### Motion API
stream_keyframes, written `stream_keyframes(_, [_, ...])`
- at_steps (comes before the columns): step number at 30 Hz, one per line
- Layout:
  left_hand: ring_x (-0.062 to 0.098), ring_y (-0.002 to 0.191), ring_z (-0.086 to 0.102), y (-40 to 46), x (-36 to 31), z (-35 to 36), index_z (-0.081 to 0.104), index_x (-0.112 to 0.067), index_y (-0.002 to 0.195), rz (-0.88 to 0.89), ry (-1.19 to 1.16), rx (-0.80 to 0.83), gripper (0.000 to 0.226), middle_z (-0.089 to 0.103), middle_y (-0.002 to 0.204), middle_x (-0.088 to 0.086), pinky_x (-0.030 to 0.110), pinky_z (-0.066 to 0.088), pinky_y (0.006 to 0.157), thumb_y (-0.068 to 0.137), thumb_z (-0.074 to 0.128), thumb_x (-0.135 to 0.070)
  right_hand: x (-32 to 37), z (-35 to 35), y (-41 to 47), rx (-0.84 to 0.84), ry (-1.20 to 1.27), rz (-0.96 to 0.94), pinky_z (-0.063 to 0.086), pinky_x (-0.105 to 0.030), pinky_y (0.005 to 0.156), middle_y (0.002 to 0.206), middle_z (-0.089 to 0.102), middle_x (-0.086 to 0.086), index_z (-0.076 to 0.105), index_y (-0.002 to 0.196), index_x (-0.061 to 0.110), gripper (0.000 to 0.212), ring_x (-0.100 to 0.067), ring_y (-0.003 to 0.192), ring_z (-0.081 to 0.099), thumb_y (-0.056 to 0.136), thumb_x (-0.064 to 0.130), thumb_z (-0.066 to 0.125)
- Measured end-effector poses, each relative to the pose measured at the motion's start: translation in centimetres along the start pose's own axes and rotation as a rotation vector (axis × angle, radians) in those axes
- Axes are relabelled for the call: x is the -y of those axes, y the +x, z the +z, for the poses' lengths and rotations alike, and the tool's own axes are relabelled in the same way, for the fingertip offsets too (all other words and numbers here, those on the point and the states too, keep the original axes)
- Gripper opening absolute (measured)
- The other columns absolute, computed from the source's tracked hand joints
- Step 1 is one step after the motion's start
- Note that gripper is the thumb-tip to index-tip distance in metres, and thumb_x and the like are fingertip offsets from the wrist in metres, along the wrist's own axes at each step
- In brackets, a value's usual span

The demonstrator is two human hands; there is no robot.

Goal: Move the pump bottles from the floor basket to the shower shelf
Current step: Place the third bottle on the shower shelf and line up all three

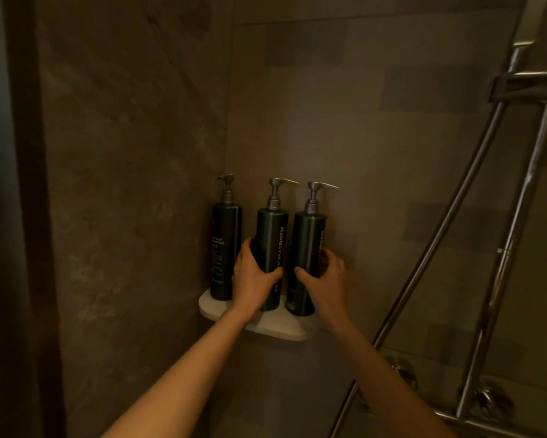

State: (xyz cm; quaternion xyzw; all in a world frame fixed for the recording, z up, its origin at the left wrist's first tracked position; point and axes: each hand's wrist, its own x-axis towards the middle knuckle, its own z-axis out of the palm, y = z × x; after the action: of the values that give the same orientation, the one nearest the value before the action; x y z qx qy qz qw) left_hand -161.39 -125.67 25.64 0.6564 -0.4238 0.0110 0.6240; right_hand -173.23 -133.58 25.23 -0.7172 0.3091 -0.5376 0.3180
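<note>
Three dark green pump bottles with silver pumps stand upright on a small white corner shelf (278,330) in the shower. The left bottle (225,248) stands alone by the corner. My left hand (253,276) is wrapped around the lower part of the middle bottle (270,238). My right hand (324,279) grips the lower part of the right bottle (308,245). Both held bottles rest on or just at the shelf surface. The floor basket is out of view.
Brown stone walls meet in the corner behind the shelf. A chrome shower rail (515,216), hose (439,235) and mixer valve (490,399) stand at the right. A dark door frame (29,216) runs down the left.
</note>
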Motion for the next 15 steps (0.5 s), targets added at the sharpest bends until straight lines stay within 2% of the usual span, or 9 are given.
stream_keyframes(5, [0.022,0.128,0.042,-0.4,-0.5,1.0,0.031,-0.015,0.141,0.018,0.053,-0.114,0.088,0.039,0.139,0.006,0.037,0.038,0.103,0.070,0.079,-0.030,-0.4,0.4,0.0,0.075,0.092,0.062,0.052,-0.041,0.091,0.123,0.058,-0.006,0.049,0.130,0.014,0.064,-0.019,0.107,0.060,0.072,0.023,0.077])
stream_keyframes(9, [0.025,0.127,0.045,0.1,-0.3,1.0,0.034,-0.016,0.140,0.003,0.019,-0.106,0.083,0.045,0.138,0.009,0.041,0.039,0.105,0.071,0.079,-0.023,-0.5,0.6,-0.2,0.061,0.078,0.040,0.052,-0.028,0.079,0.114,0.064,-0.002,0.053,0.126,0.017,0.059,-0.015,0.099,0.062,0.072,0.022,0.078])
stream_keyframes(11, [0.024,0.127,0.047,0.5,-0.1,0.7,0.034,-0.018,0.141,-0.007,-0.025,-0.059,0.084,0.049,0.137,0.009,0.040,0.040,0.103,0.070,0.079,-0.020,-0.5,0.5,-0.3,0.043,0.057,0.034,0.049,-0.025,0.077,0.112,0.062,-0.001,0.054,0.125,0.016,0.060,-0.014,0.097,0.060,0.072,0.024,0.078])
stream_keyframes(15, [0.024,0.127,0.048,1.3,0.3,-0.2,0.029,-0.019,0.144,-0.043,-0.091,0.060,0.089,0.049,0.138,0.009,0.034,0.039,0.099,0.070,0.079,-0.017,-0.6,0.1,-0.3,-0.007,-0.040,0.044,0.043,-0.025,0.076,0.107,0.044,0.005,0.054,0.121,0.015,0.059,-0.011,0.093,0.051,0.070,0.030,0.079])
